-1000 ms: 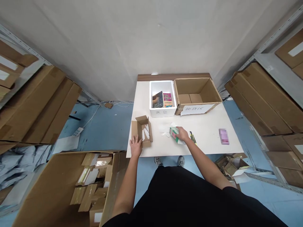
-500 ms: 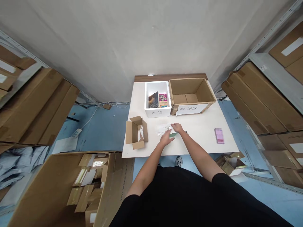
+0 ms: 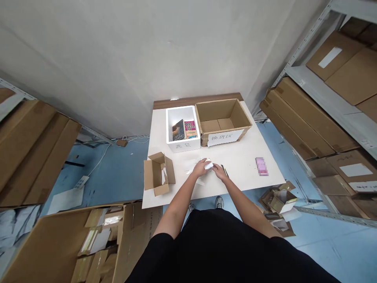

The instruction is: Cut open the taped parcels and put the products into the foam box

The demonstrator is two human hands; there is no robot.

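Both my hands meet over the middle of the white table. My left hand and my right hand are closed round a small white-wrapped packet, which they mostly cover. White paper scraps lie under and left of my hands. A small open cardboard box stands at the table's left edge, apart from my hands. A dark pen-like tool lies just right of my right hand.
At the table's back stand a white foam bin holding two books and an open brown carton with a paper label. A blurred pink item lies right. A large carton of flattened cardboard is lower left; shelves of boxes flank both sides.
My left hand left the small open box and came across to the packet. My right hand stayed on the packet, whose green and pink side no longer shows. The view shifted.
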